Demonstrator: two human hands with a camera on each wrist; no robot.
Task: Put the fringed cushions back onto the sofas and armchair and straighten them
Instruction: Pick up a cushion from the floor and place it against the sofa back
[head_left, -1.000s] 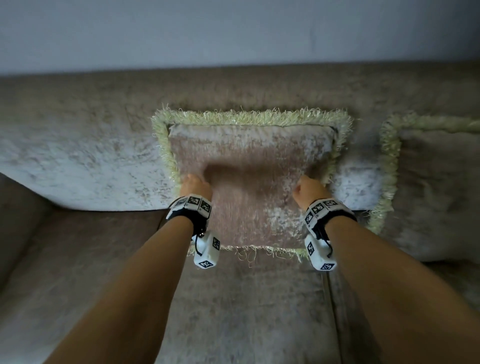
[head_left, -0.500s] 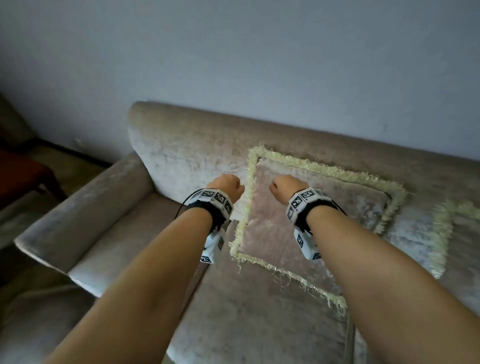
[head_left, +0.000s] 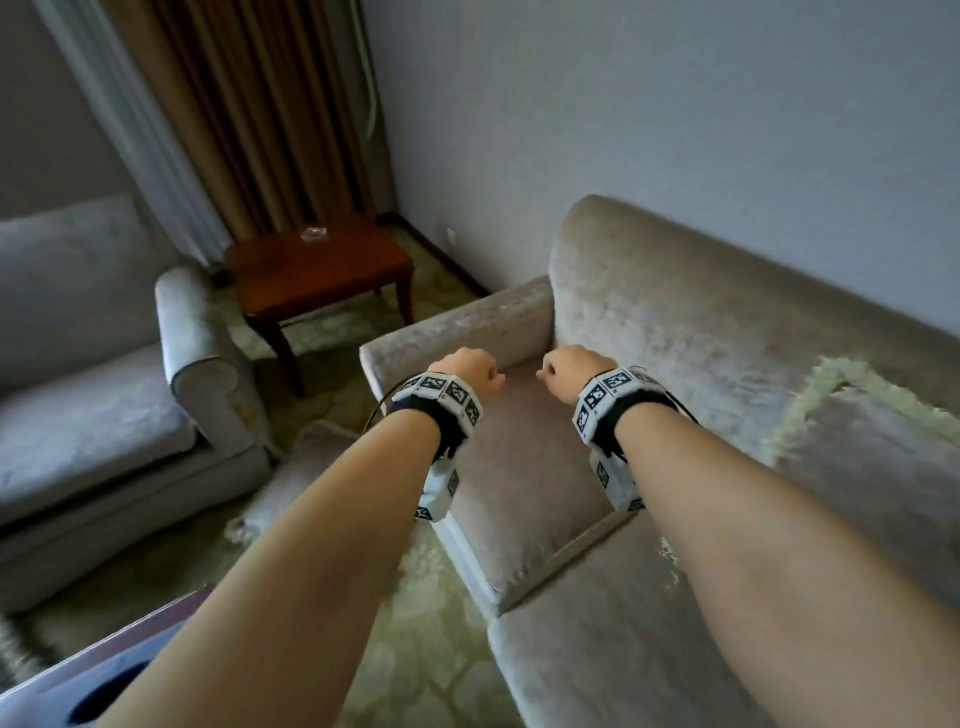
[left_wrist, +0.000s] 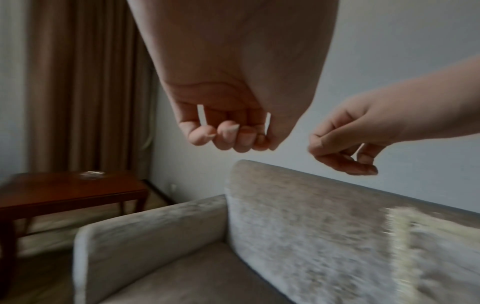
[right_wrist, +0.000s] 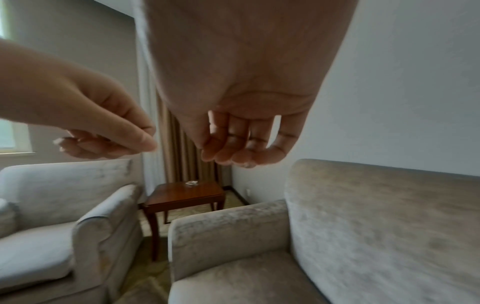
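Both forearms reach forward over the sofa, wrists side by side above its seat near the armrest. The left hand has a released grip, its fingers loosely curled and grasping nothing. The right hand is likewise slack and empty, with fingers hanging loose. One fringed cushion leans against the sofa's backrest, well to the right of both hands and untouched. Beyond the sofa's armrest stands a wooden table carrying a small glass dish; left of that sits an armchair.
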